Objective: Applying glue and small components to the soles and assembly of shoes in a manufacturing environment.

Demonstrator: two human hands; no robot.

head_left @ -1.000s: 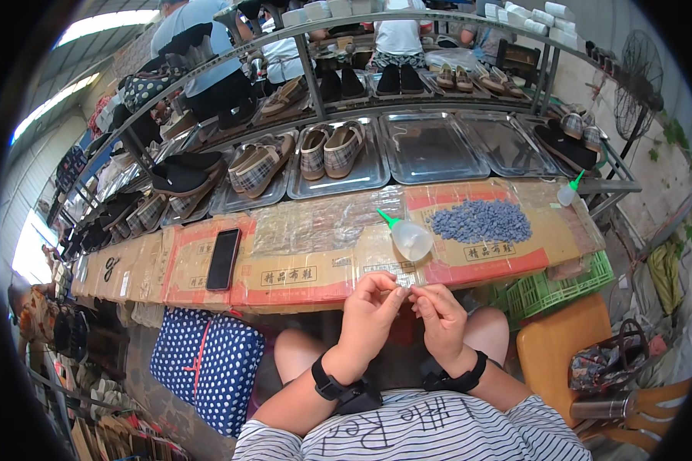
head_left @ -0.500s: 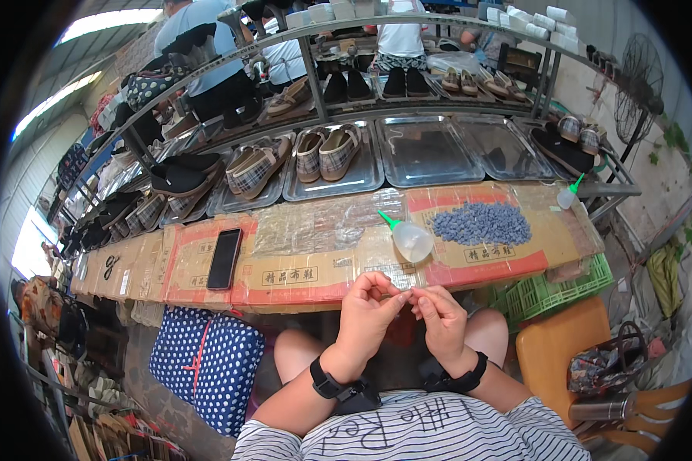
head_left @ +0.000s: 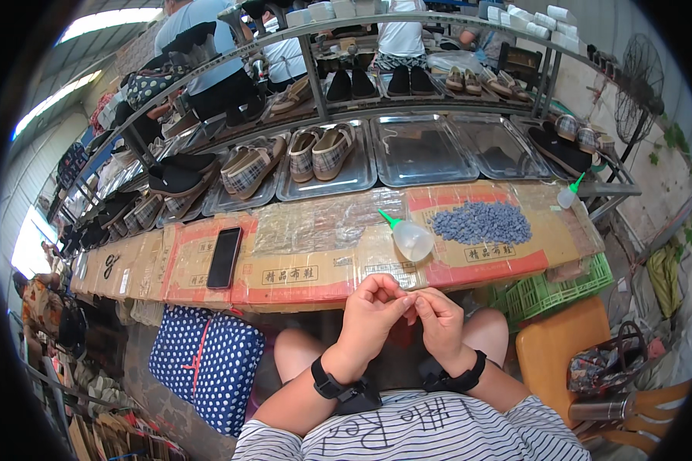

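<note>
Meeting in narrow pinches, the left hand (head_left: pixel 367 316) and right hand (head_left: pixel 442 321) are held near the brown-cardboard-covered table (head_left: pixel 331 257); any contents cannot be discerned. A translucent, green-nozzled plastic bottle (head_left: pixel 413 241) is set on the table, beside blue-grey pellets (head_left: pixel 480 223).

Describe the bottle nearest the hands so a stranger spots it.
On the cardboard-covered table, find the blue pellet pile. Left of it, beyond the left hand and right hand, is a translucent bottle with a green nozzle. Its nozzle leans left, while the smaller-looking second bottle at far right leans right.
</note>
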